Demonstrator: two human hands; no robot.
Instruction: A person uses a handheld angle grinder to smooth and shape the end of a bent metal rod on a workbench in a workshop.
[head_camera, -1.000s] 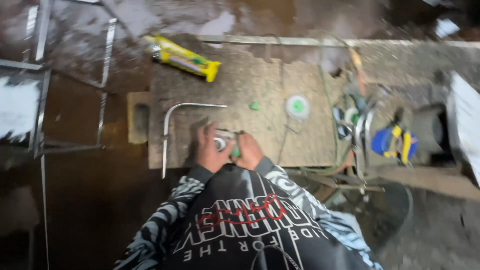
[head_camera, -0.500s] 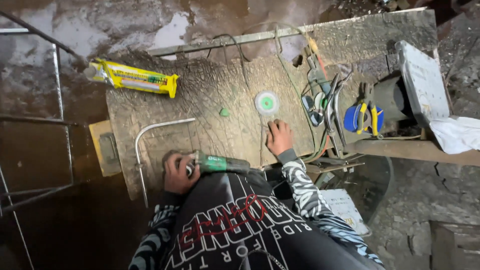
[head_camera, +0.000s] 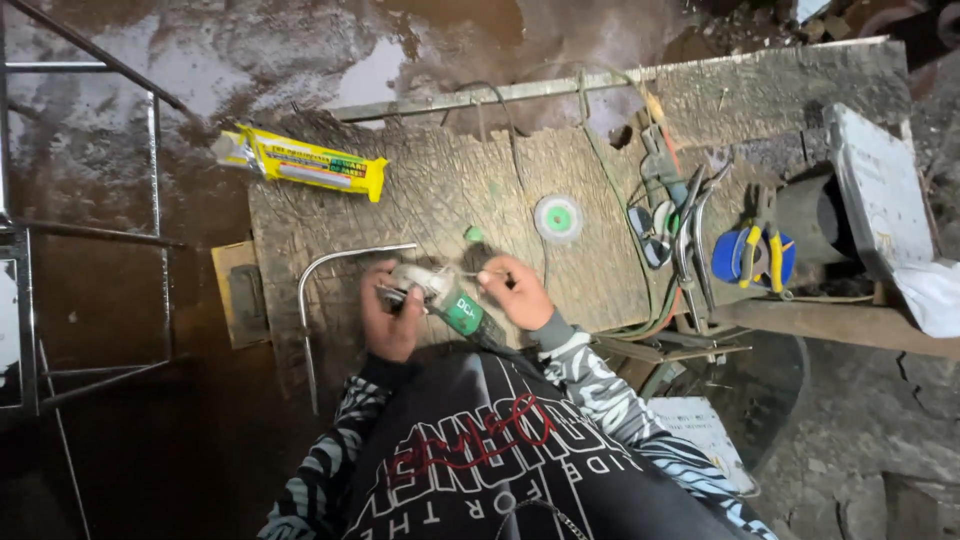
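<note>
A: Reading from the left, what do I have first?

B: A yellow oblong packet (head_camera: 312, 162) at the far left of the cracked wooden board (head_camera: 450, 180), then a bent grey metal tube (head_camera: 325, 270), its long leg running near-to-far. Just right of it, my left hand (head_camera: 389, 318) curls around the head of the small green-and-grey angle grinder (head_camera: 440, 300), fingers wrapped and pressed on its casing.

A: How does the tool lie?

B: Its long axis slants from far-left to near-right, body towards my chest, between both hands. My right hand (head_camera: 517, 294) sits just right of it, fingertips pinching something thin and pale; I cannot tell what. Left hand holds it; right is just beside.

A: Further right?

B: A flat round white disc with a green centre (head_camera: 558, 218), apart from the hands, then smooth steel pliers (head_camera: 690, 240) among cables.
</note>
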